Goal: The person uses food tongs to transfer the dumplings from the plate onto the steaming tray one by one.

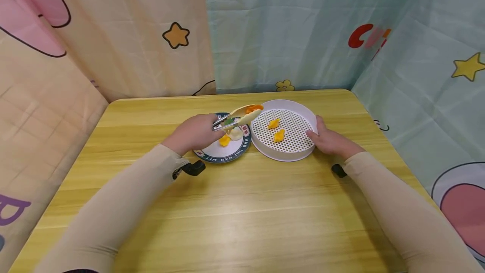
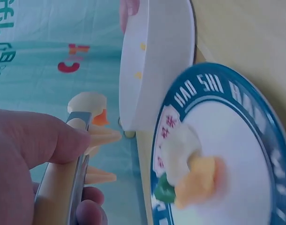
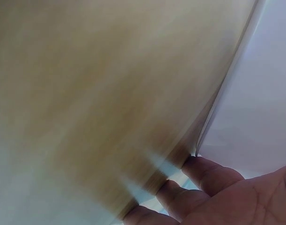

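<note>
My left hand point(image 1: 197, 132) grips a pair of tongs point(image 1: 248, 118) with metal arms and cream tips. An orange piece point(image 1: 254, 108) sits between the tips, above the left rim of a white round sieve point(image 1: 282, 155). Two small yellow dumpling-shaped pieces point(image 1: 279, 135) lie on its perforated bottom. My right hand point(image 1: 330, 140) holds the sieve's right side, thumb over the rim and fingers outside; the right wrist view shows fingertips by its wall point(image 3: 255, 98). Under the tongs, a blue-rimmed plate point(image 2: 269, 112) carries a white piece point(image 2: 178, 150), a yellow piece point(image 2: 199, 180) and a green piece point(image 2: 165, 190).
Plate and sieve stand side by side near the back of a wooden table point(image 1: 242, 214). Printed curtains point(image 1: 273, 33) hang close behind it and along both sides. Black wrist mounts point(image 1: 194, 168) stick out below the sleeves.
</note>
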A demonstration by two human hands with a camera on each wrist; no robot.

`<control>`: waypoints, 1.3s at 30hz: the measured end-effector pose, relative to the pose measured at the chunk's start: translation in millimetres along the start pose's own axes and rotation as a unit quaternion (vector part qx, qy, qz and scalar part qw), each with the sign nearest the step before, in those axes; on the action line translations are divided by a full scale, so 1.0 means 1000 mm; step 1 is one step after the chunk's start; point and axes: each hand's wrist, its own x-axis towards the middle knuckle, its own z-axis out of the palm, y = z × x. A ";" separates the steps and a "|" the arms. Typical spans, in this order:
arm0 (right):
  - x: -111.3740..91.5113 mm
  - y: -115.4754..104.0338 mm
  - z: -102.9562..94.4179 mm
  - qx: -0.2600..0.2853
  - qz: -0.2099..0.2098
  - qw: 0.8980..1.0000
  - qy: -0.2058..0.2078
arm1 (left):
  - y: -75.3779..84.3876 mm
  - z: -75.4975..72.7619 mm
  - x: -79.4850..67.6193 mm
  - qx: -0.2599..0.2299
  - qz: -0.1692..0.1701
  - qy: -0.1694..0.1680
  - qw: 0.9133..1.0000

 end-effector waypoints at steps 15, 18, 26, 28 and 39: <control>0.001 -0.001 0.001 0.005 0.005 1.000 0.002 | 0.056 -0.002 0.057 0.036 0.032 -0.020 0.999; 0.001 -0.001 0.001 0.007 0.006 1.000 0.001 | 0.062 -0.002 0.066 0.041 0.025 -0.029 0.998; 0.001 0.002 0.002 0.003 -0.006 1.000 0.006 | 0.075 -0.002 0.082 0.034 0.014 -0.058 0.998; 0.002 0.002 0.002 0.001 -0.007 1.000 0.007 | 0.077 -0.002 0.085 0.038 0.016 -0.071 0.997; -0.001 -0.001 0.002 0.003 0.006 1.000 0.009 | 0.085 -0.007 0.101 0.041 0.015 -0.118 0.992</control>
